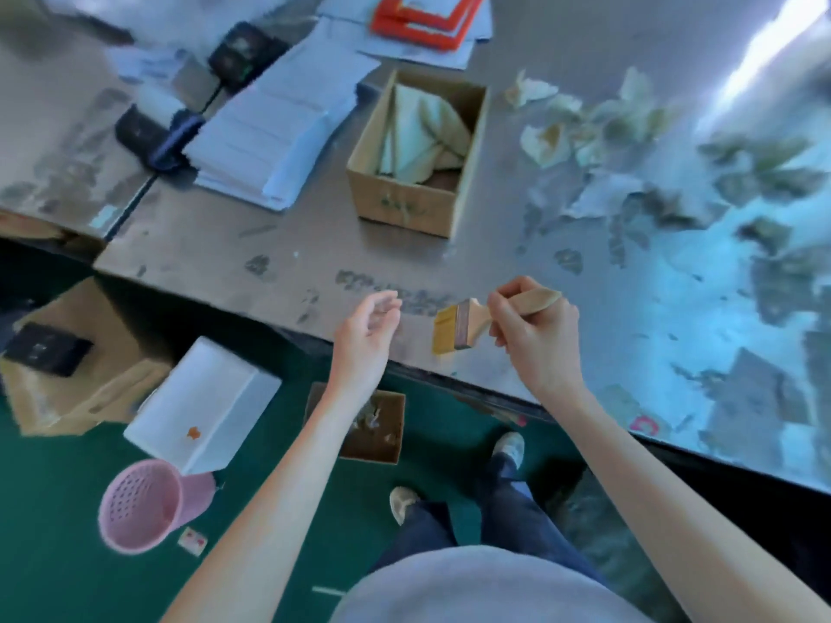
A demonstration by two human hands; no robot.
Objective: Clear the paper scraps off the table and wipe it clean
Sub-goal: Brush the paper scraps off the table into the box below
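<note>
- The right hand (535, 335) is clamped on a brush (467, 323) handle, bristles toward 9 o'clock, over the table (279, 245) edge.
- The left hand (366, 335) hangs empty, fingers loosely spread.
- Paper scraps (598, 123) lie at 1 o'clock, right of a cardboard box (418, 150).
</note>
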